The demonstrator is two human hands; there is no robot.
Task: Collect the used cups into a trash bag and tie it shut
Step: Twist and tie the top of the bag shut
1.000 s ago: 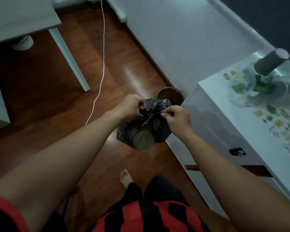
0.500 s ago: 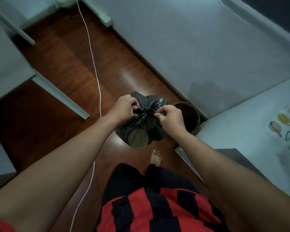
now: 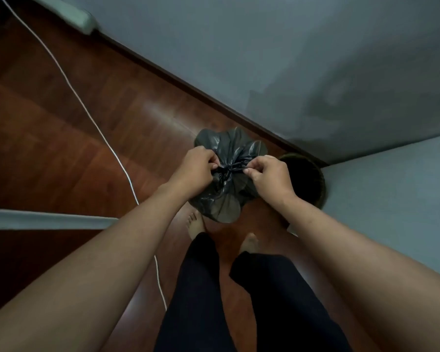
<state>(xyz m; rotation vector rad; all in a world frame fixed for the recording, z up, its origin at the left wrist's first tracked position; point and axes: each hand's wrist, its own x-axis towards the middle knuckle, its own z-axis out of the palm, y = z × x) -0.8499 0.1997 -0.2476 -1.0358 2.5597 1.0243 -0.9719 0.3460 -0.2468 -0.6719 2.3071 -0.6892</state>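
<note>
A small black trash bag [image 3: 226,196] hangs in the air in front of me above the wooden floor, bulging with what it holds. Its neck is gathered into a knot between my hands. My left hand [image 3: 197,170] pinches one end of the bag's neck from the left. On the other side, my right hand [image 3: 269,175] pinches the second end. Both hands sit close together at the knot. No cups show outside the bag.
A round dark waste bin [image 3: 308,181] stands on the floor just right of the bag, against the wall. A white cabinet [image 3: 396,199] fills the right side. A white cord [image 3: 92,120] runs across the floor on the left, past a table edge [image 3: 48,219]. My bare feet are below the bag.
The view has swung down and left, so the cabinet top with its cups has left the frame. My hands keep hold of the bag's neck and stay close at the knot.
</note>
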